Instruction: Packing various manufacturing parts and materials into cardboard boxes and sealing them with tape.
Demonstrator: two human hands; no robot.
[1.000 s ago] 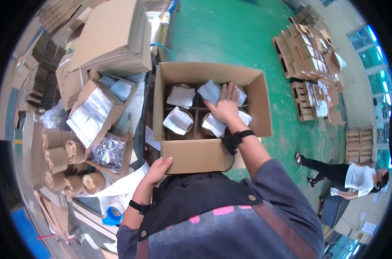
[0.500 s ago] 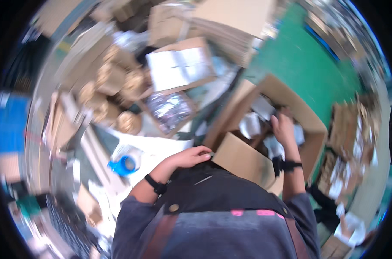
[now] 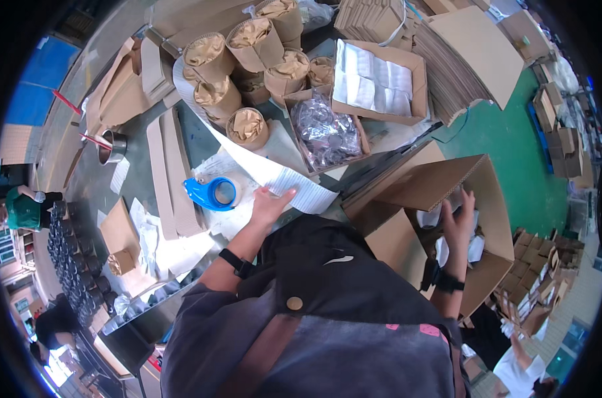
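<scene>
Left hand (image 3: 272, 207) is hovering at the end of a lined white paper strip (image 3: 274, 176), fingers spreading, contact unclear. Blue tape dispenser (image 3: 211, 192) is sitting on the surface (image 3: 201, 142), just left of that hand. Right hand (image 3: 459, 225) is sitting at the open cardboard carton (image 3: 496, 225), beside its raised flap (image 3: 430, 180); touch unclear. White-wrapped items (image 3: 475, 249) are showing inside, partly hidden. Farther back, round cardboard containers stuffed with brown paper (image 3: 254, 50) are clustering beside a box of clear plastic-wrapped pieces (image 3: 324, 129). Co-worker (image 3: 513, 371) is appearing lower right.
</scene>
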